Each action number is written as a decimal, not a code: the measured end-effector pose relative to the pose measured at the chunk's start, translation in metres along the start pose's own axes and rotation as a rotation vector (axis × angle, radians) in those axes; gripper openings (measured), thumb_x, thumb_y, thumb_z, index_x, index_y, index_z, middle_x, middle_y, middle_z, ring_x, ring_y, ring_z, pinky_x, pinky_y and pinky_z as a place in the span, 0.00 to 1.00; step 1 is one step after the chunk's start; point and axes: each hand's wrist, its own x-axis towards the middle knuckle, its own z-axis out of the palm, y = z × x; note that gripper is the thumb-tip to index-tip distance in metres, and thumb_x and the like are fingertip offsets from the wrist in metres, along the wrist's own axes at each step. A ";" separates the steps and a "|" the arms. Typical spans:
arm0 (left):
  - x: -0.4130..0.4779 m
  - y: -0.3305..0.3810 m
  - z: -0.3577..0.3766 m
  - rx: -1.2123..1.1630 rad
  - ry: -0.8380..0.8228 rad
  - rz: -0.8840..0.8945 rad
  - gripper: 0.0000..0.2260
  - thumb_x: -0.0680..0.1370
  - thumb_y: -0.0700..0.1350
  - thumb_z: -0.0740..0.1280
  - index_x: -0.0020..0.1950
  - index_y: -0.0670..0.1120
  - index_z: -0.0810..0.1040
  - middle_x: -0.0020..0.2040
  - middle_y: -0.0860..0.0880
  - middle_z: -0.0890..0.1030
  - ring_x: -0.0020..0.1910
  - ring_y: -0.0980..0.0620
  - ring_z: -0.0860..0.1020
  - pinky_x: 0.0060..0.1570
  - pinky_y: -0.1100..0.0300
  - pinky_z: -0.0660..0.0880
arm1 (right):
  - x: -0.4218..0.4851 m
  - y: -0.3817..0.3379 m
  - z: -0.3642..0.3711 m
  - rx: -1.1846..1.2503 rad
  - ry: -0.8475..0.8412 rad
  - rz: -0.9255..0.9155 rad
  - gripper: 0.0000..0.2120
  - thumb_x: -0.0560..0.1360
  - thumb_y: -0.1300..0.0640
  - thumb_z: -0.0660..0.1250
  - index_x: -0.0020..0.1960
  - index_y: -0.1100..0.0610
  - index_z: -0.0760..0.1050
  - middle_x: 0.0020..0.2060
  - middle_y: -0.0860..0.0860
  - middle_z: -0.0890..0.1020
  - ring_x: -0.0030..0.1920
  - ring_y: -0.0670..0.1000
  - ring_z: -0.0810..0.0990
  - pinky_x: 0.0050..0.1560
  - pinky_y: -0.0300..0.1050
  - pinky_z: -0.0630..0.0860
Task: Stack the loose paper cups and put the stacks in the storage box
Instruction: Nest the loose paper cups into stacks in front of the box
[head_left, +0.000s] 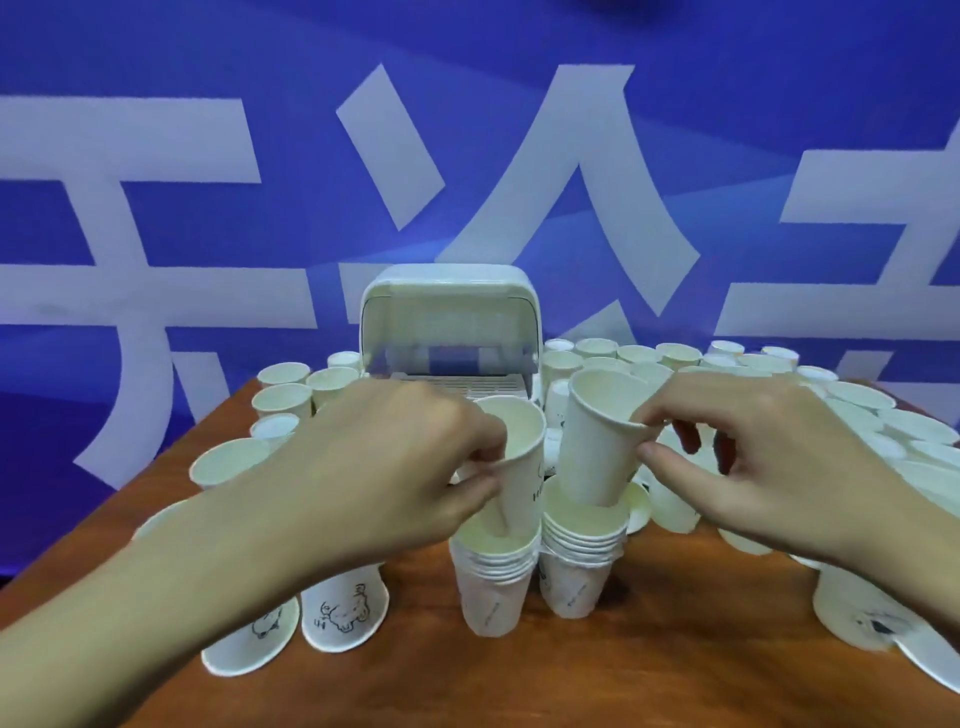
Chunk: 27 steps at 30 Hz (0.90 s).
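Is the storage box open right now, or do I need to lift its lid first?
Open. The storage box has its domed lid flipped up and back, and the slatted tray inside shows beneath it. No stacks are visible inside.

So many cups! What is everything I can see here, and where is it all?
Cup stacks: two, white, side by side at the table's near middle.
Held cups: two, white, one going into each stack.
Loose cups: too many to count, white, upright, spread left and right; some bear drawings.
Storage box: one, white, lid raised, at the table's far edge.
Table: one, reddish-brown wood.
Backdrop: blue with large white characters.
Left hand: pinching one cup.
Right hand: pinching the other.
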 end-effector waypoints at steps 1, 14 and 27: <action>-0.001 0.001 0.003 0.003 -0.025 0.002 0.11 0.76 0.60 0.58 0.46 0.55 0.74 0.42 0.57 0.80 0.43 0.57 0.77 0.35 0.58 0.72 | -0.002 -0.001 0.001 -0.010 -0.022 -0.003 0.05 0.73 0.46 0.64 0.45 0.42 0.78 0.36 0.37 0.78 0.40 0.44 0.77 0.33 0.43 0.74; -0.003 0.007 0.047 -0.085 -0.253 0.085 0.17 0.78 0.61 0.52 0.49 0.53 0.76 0.44 0.53 0.78 0.46 0.52 0.76 0.41 0.53 0.75 | -0.009 0.009 0.044 -0.007 -0.296 -0.083 0.10 0.79 0.38 0.58 0.49 0.39 0.77 0.43 0.34 0.78 0.43 0.35 0.75 0.40 0.41 0.76; -0.015 -0.045 0.019 -0.102 -0.105 -0.233 0.17 0.78 0.66 0.52 0.55 0.63 0.77 0.43 0.66 0.77 0.37 0.64 0.73 0.36 0.62 0.74 | 0.044 0.002 0.034 -0.064 -0.302 -0.060 0.17 0.76 0.33 0.53 0.52 0.36 0.77 0.40 0.36 0.81 0.40 0.41 0.78 0.39 0.46 0.77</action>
